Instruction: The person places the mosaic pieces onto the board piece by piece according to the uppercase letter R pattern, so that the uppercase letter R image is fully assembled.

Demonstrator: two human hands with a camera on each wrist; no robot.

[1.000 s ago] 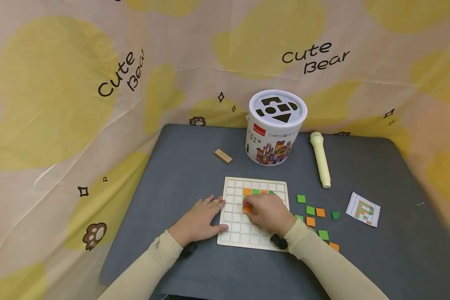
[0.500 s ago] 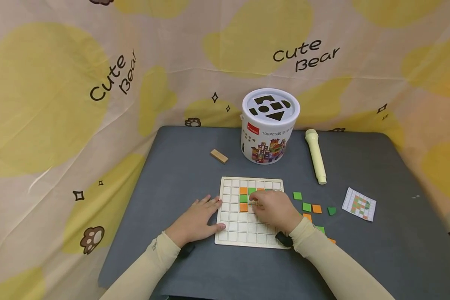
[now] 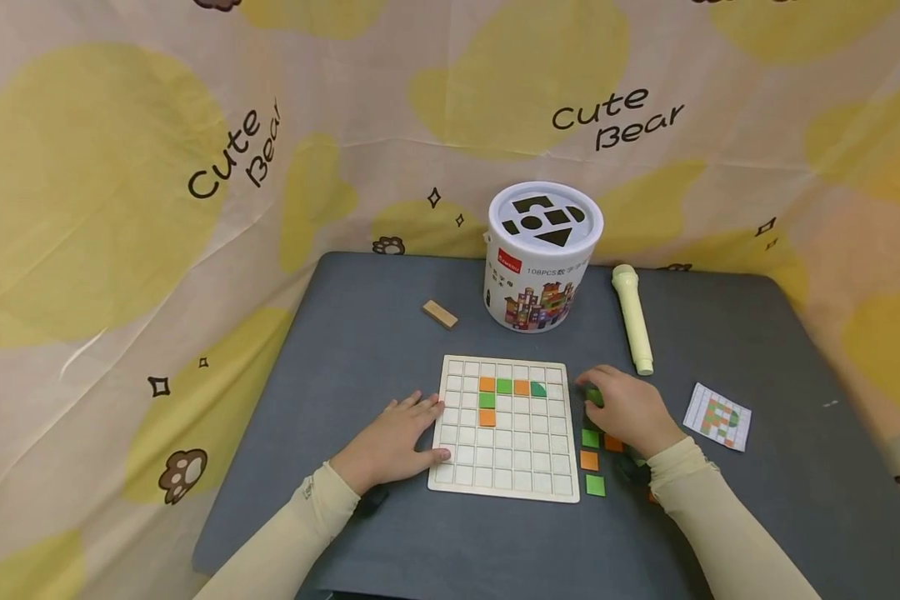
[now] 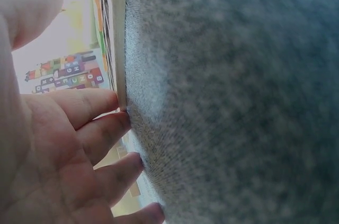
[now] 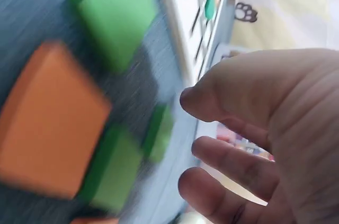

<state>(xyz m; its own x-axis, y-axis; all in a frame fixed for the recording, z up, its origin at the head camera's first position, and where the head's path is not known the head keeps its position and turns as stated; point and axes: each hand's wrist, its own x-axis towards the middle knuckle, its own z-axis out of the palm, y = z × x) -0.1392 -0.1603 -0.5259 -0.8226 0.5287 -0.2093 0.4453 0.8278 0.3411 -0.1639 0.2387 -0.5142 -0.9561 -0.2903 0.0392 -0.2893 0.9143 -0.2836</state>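
A pale grid board lies on the table with several orange and green square tiles in its upper cells, and a dark green rounded tile ends the top row. My left hand rests at the board's left edge, fingers spread; in the left wrist view its fingertips touch the board's side. Right of the board, my right hand hovers over the loose tiles, close to a green tile. Thumb and fingers are apart with nothing between them in the right wrist view, beside a blurred orange tile.
More loose tiles, including a green tile, lie right of the board, some hidden under my right arm. A printed pattern card lies farther right. Behind stand a white bucket, a wooden block and a pale yellow toy microphone.
My right hand has left the board and moved right to the loose tiles, uncovering the top row and the rounded tile. My left hand stays at the board's edge.
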